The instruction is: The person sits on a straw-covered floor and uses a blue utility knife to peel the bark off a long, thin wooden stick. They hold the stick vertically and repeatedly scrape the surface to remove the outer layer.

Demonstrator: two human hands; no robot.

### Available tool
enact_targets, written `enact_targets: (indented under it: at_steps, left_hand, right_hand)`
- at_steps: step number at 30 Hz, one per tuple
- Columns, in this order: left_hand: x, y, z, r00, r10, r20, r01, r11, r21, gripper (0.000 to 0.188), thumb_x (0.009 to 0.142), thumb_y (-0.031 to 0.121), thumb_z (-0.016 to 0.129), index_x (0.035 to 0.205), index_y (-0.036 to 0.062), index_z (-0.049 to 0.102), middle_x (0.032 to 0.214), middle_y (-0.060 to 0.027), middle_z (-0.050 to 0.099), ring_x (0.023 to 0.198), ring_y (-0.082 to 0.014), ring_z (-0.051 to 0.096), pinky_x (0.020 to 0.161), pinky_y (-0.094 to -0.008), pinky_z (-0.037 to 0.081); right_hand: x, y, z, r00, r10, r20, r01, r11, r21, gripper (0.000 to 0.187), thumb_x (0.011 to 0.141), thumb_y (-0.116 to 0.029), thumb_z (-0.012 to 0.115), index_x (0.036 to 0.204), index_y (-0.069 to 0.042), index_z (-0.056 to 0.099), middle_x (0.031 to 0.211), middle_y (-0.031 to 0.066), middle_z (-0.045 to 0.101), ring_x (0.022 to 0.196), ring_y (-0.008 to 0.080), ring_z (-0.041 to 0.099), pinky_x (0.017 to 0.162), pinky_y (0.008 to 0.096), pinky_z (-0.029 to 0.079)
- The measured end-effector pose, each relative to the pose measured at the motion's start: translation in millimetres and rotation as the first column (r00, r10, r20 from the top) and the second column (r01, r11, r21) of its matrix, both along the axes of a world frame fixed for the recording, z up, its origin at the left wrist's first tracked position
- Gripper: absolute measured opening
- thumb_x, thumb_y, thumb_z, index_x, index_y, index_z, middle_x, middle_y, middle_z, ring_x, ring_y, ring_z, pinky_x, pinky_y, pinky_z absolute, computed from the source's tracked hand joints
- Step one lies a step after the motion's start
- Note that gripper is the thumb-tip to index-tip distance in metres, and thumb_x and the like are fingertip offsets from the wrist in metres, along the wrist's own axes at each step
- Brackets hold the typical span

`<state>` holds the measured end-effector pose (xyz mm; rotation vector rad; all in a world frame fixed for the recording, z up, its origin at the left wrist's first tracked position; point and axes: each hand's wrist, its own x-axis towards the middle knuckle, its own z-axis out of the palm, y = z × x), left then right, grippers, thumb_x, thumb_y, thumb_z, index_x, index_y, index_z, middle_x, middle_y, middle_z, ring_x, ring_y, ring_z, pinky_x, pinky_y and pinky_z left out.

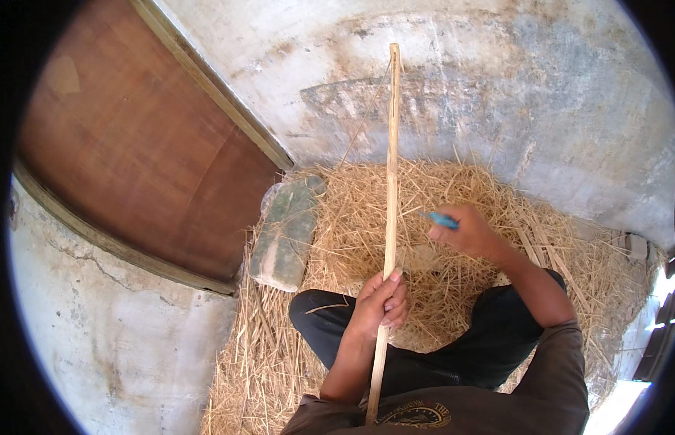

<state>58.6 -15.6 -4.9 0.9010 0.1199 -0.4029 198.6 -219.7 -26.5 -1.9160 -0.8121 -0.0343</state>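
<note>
A long, pale strip of split wood or bamboo (392,159) runs upright through the middle of the head view, its lower end against my shirt. My left hand (379,301) is wrapped round its lower part, thumb on top. To the right of the strip and apart from it, my right hand (468,230) grips a small knife (444,220) by its blue handle. The short blade points left toward the strip and is blurred. A thin sliver (366,116) hangs from near the strip's top end.
Straw and shavings (439,181) cover the floor around my crossed legs (453,359). A greenish stone block (286,232) lies at the left, beside a brown door panel (149,145). A stained plaster wall (533,94) rises ahead. A curled shaving (326,308) rests on my left knee.
</note>
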Motion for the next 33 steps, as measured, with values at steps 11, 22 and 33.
enact_targets:
  at_steps: [11, 22, 33]
  left_hand:
    - [-44.8, -22.2, -27.2, 0.993, -0.029, 0.112, -0.022, 0.905, 0.425, 0.027, 0.103, 0.031, 0.036, 0.087, 0.0101, 0.041, 0.058, 0.0017, 0.036, 0.041, -0.0069, 0.033, 0.039, -0.0208, 0.031]
    - [-24.2, -1.2, -5.8, 0.995, 0.089, -0.034, -0.082, 0.982, 0.168, 0.032, 0.103, 0.035, 0.033, 0.083, 0.0104, 0.04, 0.052, 0.002, 0.032, 0.035, -0.008, 0.028, 0.036, -0.0219, 0.027]
    - [-41.4, 5.8, 0.2, 0.991, -0.007, -0.132, 0.017, 0.997, 0.07, 0.033, 0.102, 0.036, 0.036, 0.08, 0.0111, 0.038, 0.051, 0.0022, 0.03, 0.035, -0.0084, 0.028, 0.036, -0.0225, 0.026]
  right_hand:
    - [6.8, 46.0, -5.5, 0.787, 0.126, -0.604, 0.146, 0.913, 0.381, 0.029, 0.093, -0.031, 0.061, 0.086, -0.004, 0.063, 0.055, -0.0073, 0.04, 0.046, 0.0035, 0.036, 0.043, 0.0209, 0.027]
    - [-24.7, 32.3, 0.4, 0.91, -0.016, 0.413, 0.181, 0.914, -0.363, 0.067, 0.074, -0.075, 0.055, 0.051, -0.011, 0.054, 0.042, 0.0047, 0.045, 0.036, 0.0217, 0.047, 0.038, 0.0343, 0.036]
    - [-12.7, 35.1, -9.5, 0.885, -0.101, 0.455, 0.265, 0.912, -0.314, 0.071, 0.078, -0.076, 0.049, 0.05, -0.011, 0.051, 0.039, 0.0053, 0.039, 0.033, 0.0206, 0.043, 0.036, 0.0367, 0.034]
